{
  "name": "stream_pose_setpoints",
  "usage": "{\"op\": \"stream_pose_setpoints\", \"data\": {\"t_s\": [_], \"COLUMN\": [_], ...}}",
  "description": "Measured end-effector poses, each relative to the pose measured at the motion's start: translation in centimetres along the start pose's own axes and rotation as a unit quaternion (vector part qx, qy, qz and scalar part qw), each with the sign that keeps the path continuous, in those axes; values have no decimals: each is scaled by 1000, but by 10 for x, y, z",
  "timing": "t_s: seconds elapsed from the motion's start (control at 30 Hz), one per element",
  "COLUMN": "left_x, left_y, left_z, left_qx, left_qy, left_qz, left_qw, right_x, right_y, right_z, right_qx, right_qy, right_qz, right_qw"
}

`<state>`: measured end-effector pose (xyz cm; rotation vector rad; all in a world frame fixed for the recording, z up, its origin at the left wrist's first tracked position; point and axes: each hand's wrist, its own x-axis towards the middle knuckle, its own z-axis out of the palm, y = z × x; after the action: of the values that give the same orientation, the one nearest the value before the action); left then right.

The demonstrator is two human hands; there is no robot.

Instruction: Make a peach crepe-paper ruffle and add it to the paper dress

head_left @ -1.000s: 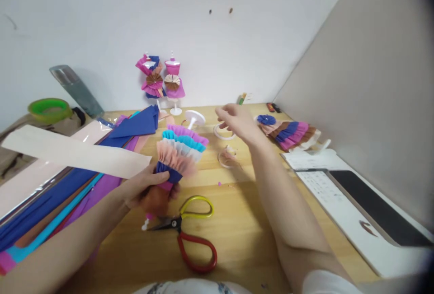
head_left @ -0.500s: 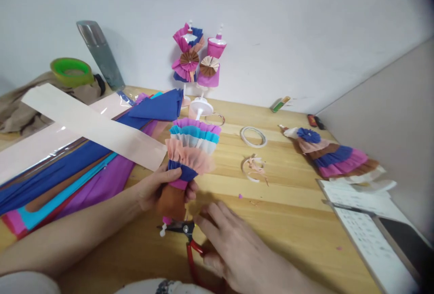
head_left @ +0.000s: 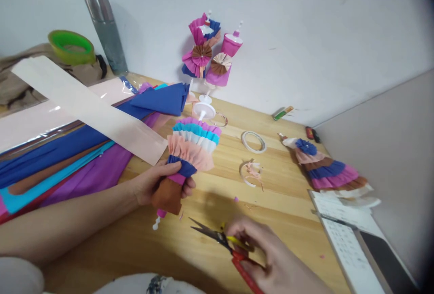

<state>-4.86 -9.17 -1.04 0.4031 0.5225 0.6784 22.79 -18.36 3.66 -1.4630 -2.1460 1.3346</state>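
Observation:
Wrapped around the waist of a small dress form is my left hand. The form lies tilted, its white round base away from me and its beaded white tip toward me. It wears ruffles in purple, turquoise, white and peach, then blue and magenta bands and a brown top piece. My right hand grips scissors with red and yellow handles. Their blades are slightly apart and point left, clear of the form and a little to the right of its tip.
Coloured paper sheets and a pale strip lie left. Behind stand two dressed forms and a bottle. Tape rings lie mid-table; another dressed form and a notebook lie right.
The scissors in my right hand have moved right, away from the brown paper and the form's tip. My left hand still holds the form. The camera view has tilted slightly.

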Motion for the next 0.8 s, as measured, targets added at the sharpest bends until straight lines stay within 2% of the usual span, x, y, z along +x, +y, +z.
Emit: {"op": "stream_pose_setpoints", "data": {"t_s": [0.1, 0.2, 0.33, 0.4, 0.57, 0.8], "left_x": [0, -3, -4, -4, -6, -8], "left_y": [2, 4, 3, 1, 3, 5], "left_z": [1, 7, 9, 9, 11, 16], "left_qx": [13, 32, 47, 56, 93, 144], "left_qy": [22, 26, 20, 19, 0, -13], "left_qz": [-1, -13, -33, -42, -87, -111], "left_qw": [1000, 999, 998, 997, 992, 983], "right_x": [-5, -6, -7, -5, 16, 40], "right_y": [22, 32, 25, 18, 5, -2], "right_z": [-7, -12, -28, -35, -33, -30], "right_qx": [157, 203, 56, -16, -130, -167], "right_qy": [29, 23, 24, 31, 127, 199], "right_qz": [-52, -62, -43, -61, -119, -208], "right_qw": [986, 977, 997, 998, 976, 943]}}
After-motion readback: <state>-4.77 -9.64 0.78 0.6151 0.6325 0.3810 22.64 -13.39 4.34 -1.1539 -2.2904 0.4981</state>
